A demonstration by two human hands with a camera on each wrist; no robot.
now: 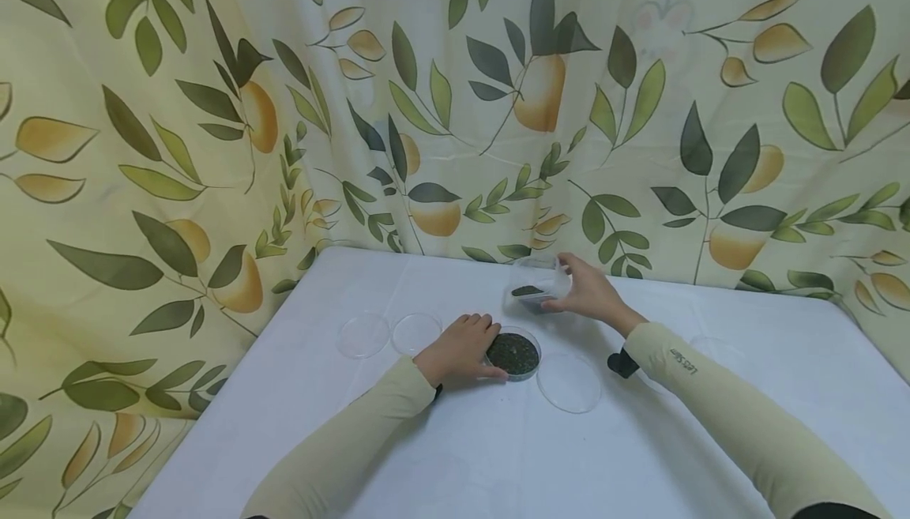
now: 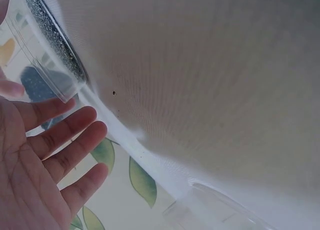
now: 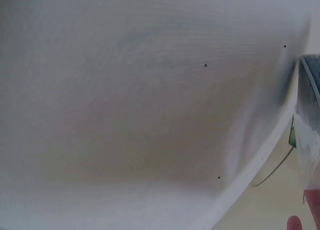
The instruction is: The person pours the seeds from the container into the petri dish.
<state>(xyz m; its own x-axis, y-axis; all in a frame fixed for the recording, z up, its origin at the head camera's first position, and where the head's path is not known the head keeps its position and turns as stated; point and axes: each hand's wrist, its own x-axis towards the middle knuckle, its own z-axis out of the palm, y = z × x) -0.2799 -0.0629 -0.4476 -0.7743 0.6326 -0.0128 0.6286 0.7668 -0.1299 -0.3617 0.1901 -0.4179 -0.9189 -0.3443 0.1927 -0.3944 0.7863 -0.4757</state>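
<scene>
A clear round petri dish [image 1: 513,353] filled with dark green-black granules stands near the middle of the table. My left hand [image 1: 462,347] holds it at its left side, thumb at the near rim and index finger at the far one. The other left fingers spread loosely beside the dish wall in the left wrist view. Behind the dish, my right hand [image 1: 588,291] grips a clear plastic container [image 1: 529,272] by its right side. Tilted, the container has a small heap of dark granules [image 1: 527,291] inside. Only fingertips [image 3: 295,223] of that hand show in the right wrist view.
Two clear round dishes or lids [image 1: 363,336] lie left of my left hand. Another clear round lid [image 1: 569,383] lies just right of the filled dish. A few dark specks [image 3: 205,65] dot the white tablecloth [image 1: 455,456]. Behind the table hangs a leaf-patterned curtain [image 1: 320,187].
</scene>
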